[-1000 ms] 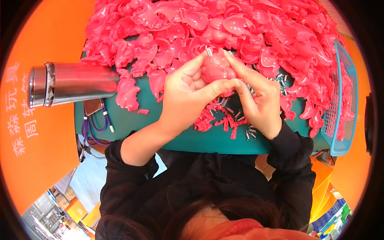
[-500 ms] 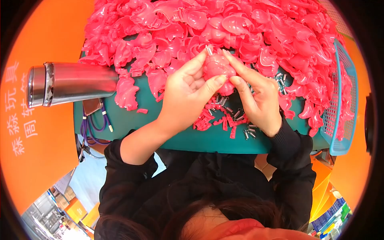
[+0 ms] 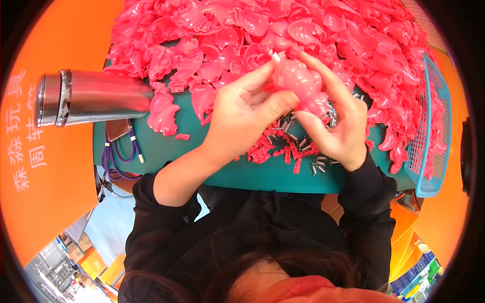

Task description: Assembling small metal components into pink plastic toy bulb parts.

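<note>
Left of the hands, a steel flask (image 3: 108, 97) has its cap end pointing away from them, and a purple cord (image 3: 112, 160) lies looped nearer the person. Between these and the hands, one red shell (image 3: 163, 112) lies on the green desk (image 3: 222, 174).

The left hand (image 3: 237, 118) pinches the part (image 3: 300, 81), its thumb on the near face; a small silver cylinder (image 3: 276, 57) shows at its forefinger tip.

The part is held between the two hands, above the desk. It is glossy pinkish red and rounded, with moulded bumps catching white highlights on its upward face and a smaller lobe toward the person.

Beneath and between the hands lie metal cylinders (image 3: 304, 143) and little red pieces (image 3: 259, 151). Beyond the hands spreads a heap (image 3: 212, 35) of similar red shells.

The right hand (image 3: 343, 113) curves about the part's right side, forefinger and thumb apart; how firmly it grips, I cannot tell. Farther right stands a blue basket (image 3: 438, 169), with red pieces showing through its mesh.
</note>
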Tool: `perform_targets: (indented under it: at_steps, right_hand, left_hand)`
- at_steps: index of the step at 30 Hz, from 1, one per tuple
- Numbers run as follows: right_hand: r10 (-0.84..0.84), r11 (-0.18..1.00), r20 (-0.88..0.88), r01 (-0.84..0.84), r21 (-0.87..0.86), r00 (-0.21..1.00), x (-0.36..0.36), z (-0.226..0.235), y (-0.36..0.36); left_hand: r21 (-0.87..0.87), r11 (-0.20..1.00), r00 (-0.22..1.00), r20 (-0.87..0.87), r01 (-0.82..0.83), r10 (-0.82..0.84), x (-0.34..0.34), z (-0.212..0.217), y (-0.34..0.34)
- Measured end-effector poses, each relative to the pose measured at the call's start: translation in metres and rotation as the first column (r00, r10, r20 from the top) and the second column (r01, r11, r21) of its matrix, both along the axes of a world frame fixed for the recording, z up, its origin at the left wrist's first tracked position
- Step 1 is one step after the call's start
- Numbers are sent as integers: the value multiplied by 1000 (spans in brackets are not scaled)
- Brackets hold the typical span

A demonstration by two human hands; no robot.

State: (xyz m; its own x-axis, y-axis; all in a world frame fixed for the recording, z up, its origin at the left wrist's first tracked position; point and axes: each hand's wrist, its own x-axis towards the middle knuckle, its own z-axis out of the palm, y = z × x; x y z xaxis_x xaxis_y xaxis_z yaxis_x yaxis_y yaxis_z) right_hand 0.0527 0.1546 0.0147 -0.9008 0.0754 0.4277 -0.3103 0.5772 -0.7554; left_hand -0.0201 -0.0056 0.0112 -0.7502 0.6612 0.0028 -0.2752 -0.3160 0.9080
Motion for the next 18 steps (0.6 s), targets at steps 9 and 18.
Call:
perform_targets:
  at_steps: [9,18]
  right_hand:
    - [161,970,22,-154,-189,987,11,-3,12]
    - [71,949,-23,-75,-308,997,13,-2,9]
  left_hand:
    - [-31,968,968,15,250,-250,-7,5,-4]
    - [-411,912,500,-791,-7,-353,-20,-18,-3]
